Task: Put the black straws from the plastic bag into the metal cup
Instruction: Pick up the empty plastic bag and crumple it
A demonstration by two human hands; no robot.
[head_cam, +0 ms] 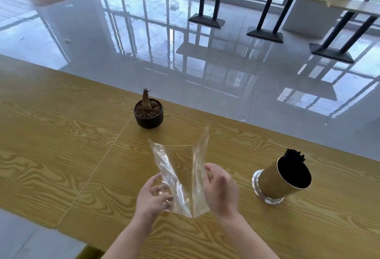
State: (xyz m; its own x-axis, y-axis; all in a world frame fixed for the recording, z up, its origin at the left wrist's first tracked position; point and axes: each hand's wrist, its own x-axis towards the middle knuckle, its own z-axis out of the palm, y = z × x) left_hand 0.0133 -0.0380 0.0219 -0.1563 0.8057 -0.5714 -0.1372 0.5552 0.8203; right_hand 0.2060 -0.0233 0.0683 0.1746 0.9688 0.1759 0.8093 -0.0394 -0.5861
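Note:
A clear plastic bag (pixel 181 168) stands up crumpled between my hands over the wooden table (pixel 61 135); I see no straws inside it. My left hand (pixel 153 199) pinches its lower left edge with curled fingers. My right hand (pixel 222 188) holds the bag's right side, its fingers partly blurred. To the right stands the metal cup (pixel 281 180), shiny and reflecting the wood grain, with a bundle of black straws (pixel 294 156) sticking out of its dark mouth.
A small black pot (pixel 148 114) with soil and a cut brown stem sits at the table's far edge, behind the bag. Beyond the table lies a glossy tiled floor (pixel 144 32) with other tables on black legs (pixel 265 26).

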